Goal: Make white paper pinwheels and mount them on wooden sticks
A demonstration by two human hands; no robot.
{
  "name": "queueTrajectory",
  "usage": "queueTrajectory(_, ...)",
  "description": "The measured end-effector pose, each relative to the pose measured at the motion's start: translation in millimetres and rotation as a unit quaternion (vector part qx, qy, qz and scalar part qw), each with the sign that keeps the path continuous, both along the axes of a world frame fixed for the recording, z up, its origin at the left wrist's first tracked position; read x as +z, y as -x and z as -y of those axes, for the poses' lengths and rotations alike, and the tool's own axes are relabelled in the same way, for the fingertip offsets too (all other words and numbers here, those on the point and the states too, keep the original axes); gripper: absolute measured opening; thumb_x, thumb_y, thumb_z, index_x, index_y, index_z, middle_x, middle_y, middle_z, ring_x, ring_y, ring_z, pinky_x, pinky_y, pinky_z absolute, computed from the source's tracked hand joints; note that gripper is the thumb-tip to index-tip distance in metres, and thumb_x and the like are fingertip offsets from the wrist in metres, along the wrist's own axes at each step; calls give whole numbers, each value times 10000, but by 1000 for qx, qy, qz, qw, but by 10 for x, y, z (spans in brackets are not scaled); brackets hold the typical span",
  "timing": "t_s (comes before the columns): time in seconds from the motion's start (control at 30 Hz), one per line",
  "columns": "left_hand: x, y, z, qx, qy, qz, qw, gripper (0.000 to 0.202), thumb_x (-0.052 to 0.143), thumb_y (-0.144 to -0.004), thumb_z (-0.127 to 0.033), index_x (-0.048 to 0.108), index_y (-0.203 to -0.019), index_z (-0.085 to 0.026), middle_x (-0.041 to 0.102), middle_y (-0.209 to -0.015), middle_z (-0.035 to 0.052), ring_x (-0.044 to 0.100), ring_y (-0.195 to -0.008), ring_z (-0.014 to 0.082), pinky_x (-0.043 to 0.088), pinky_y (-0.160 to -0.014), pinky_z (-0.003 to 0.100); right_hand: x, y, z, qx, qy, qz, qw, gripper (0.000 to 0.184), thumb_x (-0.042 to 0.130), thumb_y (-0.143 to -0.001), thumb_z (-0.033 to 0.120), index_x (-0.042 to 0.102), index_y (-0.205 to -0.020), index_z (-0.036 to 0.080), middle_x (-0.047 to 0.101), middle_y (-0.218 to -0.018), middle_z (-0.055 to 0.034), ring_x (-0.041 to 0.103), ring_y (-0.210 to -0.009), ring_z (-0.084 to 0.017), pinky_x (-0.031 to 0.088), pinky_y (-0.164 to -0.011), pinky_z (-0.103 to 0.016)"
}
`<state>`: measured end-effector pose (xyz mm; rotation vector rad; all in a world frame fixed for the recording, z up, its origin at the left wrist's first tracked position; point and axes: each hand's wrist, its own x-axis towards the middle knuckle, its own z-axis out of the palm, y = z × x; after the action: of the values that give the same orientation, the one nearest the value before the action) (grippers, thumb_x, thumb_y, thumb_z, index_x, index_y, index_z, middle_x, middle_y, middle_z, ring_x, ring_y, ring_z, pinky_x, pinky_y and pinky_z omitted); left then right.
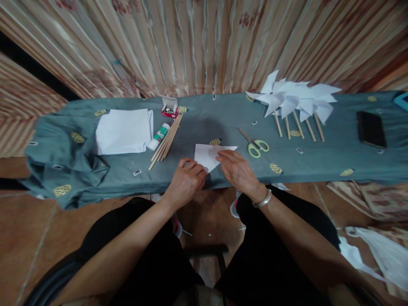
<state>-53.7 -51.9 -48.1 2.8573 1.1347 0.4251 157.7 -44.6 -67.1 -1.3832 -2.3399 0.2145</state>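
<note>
Your left hand (187, 180) curls at the left side of the white triangular paper (205, 156), your right hand (237, 171) rests on its right part; whether they pinch, I cannot tell. Near the front edge of the grey-green cloth-covered table (318, 163), this paper should be light and easily creased, so take its borders. Pale wooden sticks (167, 142) left of it and green-handled metal scissors (253, 142) right of it limit your room; beyond it is freer.

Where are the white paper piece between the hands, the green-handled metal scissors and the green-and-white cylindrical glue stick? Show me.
White paper piece (207, 156): head view, its uncovered middle.
Scissors (252, 141): head view, the pivot between blades and handles.
Glue stick (160, 134): head view, the green label.
</note>
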Motion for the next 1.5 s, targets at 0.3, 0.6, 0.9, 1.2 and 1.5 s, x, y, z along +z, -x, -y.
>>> queueTrajectory(0.3, 71, -6, 90, 9, -37, -23, 999, 260, 487, -916, -111, 659, -727, -162, 646, -741, 62, 583, -784, 214, 440, -829, 407, -19, 10, -1, -4, -3, 21, 1000, 361, 403, -913, 92, 681, -1144, 96, 661, -1248, -177, 585, -1173, -296, 484, -1018, -478)
queueTrajectory(0.6, 60, 288, 370, 50, -51, -38, 997, 266, 498, -899, -105, 626, -677, -177, 621, -676, 32, 584, -708, 183, 466, -829, 385, -51, 16, -8, -6, -20, 26, 999, 350, 417, -896, 79, 687, -1117, 109, 674, -1236, -162, 601, -1156, -294, 492, -1010, -475)
queueTrajectory(0.9, -26, 492, 372, 166, 108, 185, 963, 270, 560, -928, -300, 648, -1150, -174, 697, -1112, 101, 628, -1036, 244, 507, -907, 411, -34, 35, 1, -28, -34, -38, 998, 365, 397, -954, 179, 611, -1246, 143, 617, -1329, -164, 542, -1259, -281, 445, -1068, -481)
queueTrajectory(1.2, -203, 195, 123, 189, 187, 246, 932, 589, 662, -838, -317, 488, -1373, -144, 618, -1306, 147, 526, -1212, 302, 424, -1036, 512, -1, 11, -237, -42, 14, 26, 999, 600, 480, -932, 506, 452, -1411, 146, 493, -1457, -214, 443, -1352, -370, 317, -1079, -571)
queueTrajectory(1.5, -246, 206, 123, 202, 219, 297, 907, 652, 694, -807, -283, 450, -1407, -207, 610, -1341, 120, 487, -1295, 304, 357, -1093, 543, 69, 38, -344, -49, 51, -2, 997, 716, 522, -861, 652, 488, -1386, 168, 451, -1492, -213, 388, -1412, -360, 322, -1088, -574)
